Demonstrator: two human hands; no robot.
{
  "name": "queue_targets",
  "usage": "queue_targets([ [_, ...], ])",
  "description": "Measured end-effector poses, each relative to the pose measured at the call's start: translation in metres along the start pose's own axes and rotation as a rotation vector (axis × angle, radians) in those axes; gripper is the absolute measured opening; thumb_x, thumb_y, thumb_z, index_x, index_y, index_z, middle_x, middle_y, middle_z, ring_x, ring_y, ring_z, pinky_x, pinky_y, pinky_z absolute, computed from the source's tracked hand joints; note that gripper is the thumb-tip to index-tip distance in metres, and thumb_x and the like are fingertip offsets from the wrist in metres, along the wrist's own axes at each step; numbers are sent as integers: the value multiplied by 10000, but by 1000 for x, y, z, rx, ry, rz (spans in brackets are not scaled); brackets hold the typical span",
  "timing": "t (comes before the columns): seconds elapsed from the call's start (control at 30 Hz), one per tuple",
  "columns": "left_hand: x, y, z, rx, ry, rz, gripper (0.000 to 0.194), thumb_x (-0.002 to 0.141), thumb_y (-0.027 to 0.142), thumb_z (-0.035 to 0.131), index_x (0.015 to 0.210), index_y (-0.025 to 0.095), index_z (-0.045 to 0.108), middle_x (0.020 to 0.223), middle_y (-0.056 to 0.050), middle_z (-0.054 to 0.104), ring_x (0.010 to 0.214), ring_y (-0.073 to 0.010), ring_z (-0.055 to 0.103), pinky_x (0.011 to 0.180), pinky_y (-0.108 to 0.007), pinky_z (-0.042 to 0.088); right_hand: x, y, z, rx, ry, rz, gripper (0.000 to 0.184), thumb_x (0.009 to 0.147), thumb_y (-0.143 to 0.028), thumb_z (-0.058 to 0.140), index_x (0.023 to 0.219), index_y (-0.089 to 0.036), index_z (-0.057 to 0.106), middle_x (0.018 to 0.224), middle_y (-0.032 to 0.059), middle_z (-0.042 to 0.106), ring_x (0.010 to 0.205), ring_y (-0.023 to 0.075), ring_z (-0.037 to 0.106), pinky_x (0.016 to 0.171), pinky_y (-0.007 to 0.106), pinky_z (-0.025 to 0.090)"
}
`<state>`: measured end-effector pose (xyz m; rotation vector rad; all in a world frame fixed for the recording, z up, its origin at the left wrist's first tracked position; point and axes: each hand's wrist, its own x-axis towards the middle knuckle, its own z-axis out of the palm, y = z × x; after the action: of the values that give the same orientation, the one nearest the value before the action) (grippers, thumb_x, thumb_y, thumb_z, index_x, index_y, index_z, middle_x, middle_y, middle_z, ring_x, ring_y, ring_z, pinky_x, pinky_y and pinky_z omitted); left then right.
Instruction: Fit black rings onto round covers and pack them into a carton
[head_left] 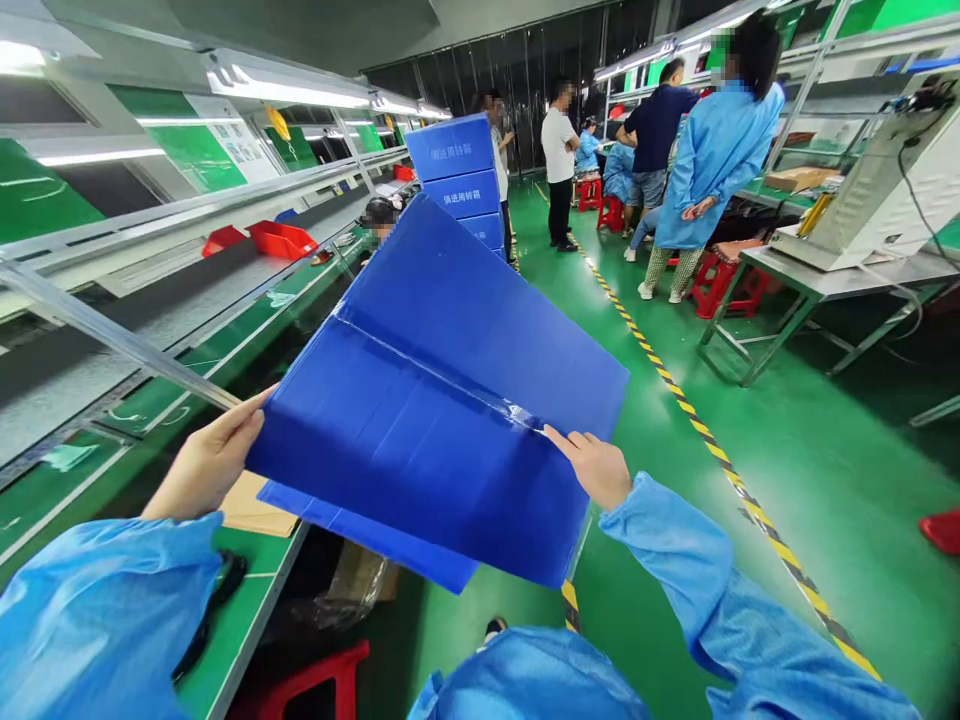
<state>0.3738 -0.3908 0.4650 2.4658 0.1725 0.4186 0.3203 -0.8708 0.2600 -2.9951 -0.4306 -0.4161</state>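
Note:
I hold a large flattened blue corrugated plastic box (442,400) up in front of me, tilted, with a taped seam running across its middle. My left hand (206,465) grips its left edge, thumb on top and fingers hidden beneath. At the right edge my right hand (596,465) holds the sheet, with the thumb pressing on the end of the clear tape. Both arms wear light blue sleeves.
A green workbench (247,610) with a conveyor runs along my left, carrying red trays (281,240) and a cardboard piece (251,510). Stacked blue boxes (461,175) stand ahead. Several people stand in the green-floored aisle (675,500). A red stool (315,680) is below me; a metal table (817,285) with a machine is right.

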Motion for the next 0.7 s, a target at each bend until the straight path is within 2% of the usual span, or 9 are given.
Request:
queue_targets([
  [0.13,-3,-11,0,-39,77,-55,652,823,427,553,1392,110,579,1346,-70,656,1278,-294,578,1184,-456,348,-11,12,15,-11,43,-62,672,941,18,423,1542,-282,430,942,36,671,794,179,581,625,280,457],
  [0.27,-4,-17,1,-51,105,-39,621,838,413,557,1389,127,586,1347,-54,656,1292,-284,568,1190,-439,340,-23,26,25,-24,73,-105,661,938,24,430,1525,-276,459,929,35,670,785,175,583,618,277,451],
  [0.37,-6,-8,3,-55,109,-43,602,834,388,556,1377,132,597,1348,-48,656,1289,-273,570,1190,-423,338,-33,35,32,-24,81,-105,680,921,33,446,1529,-271,452,935,36,667,784,173,579,606,270,442],
  [0.57,-17,28,7,36,162,-176,572,846,349,553,1385,162,590,1309,-8,679,1268,-266,583,1190,-432,337,-52,47,50,16,49,-61,688,911,44,441,1526,-265,455,923,33,663,787,168,574,602,270,423],
  [0.7,-16,29,7,99,175,-161,554,864,365,536,1384,184,594,1315,25,669,1280,-256,579,1189,-414,346,-67,61,64,27,14,-36,674,916,40,434,1516,-267,467,939,38,669,799,172,571,609,273,415],
])
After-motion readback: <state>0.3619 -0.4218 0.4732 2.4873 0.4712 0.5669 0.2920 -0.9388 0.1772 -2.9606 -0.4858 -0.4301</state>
